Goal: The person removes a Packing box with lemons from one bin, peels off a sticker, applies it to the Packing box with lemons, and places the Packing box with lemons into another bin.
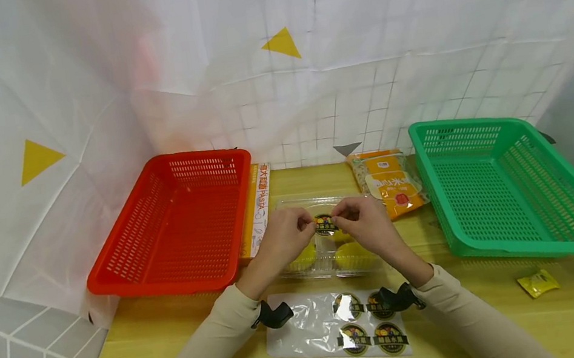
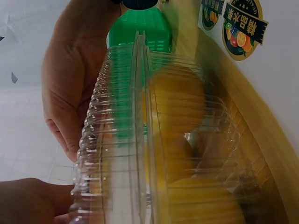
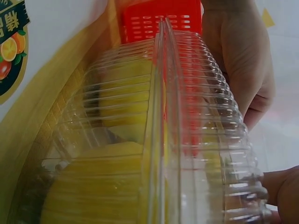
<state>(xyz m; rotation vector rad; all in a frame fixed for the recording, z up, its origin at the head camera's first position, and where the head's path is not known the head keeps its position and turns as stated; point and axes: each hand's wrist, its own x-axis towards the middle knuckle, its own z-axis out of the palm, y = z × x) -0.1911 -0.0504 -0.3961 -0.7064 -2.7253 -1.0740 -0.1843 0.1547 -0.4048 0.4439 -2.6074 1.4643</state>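
In the head view, both hands are meeting over the clear plastic box, which is lying on the table between the red basket and the green basket. The left hand and the right hand are each pinching an edge of a round sticker, fingertips closed on it from either side, just above the box lid. Nearer the person than the box, a sticker sheet is lying flat. A noodle packet is sitting beyond the box, beside the green basket.

In the left wrist view, the box is filling the frame with yellow fruit inside; the right hand is showing above its lid, but the sticker is hidden.

In the right wrist view, the box is again close up, with the left hand above its lid and the red basket behind; the fingertips are out of sight.
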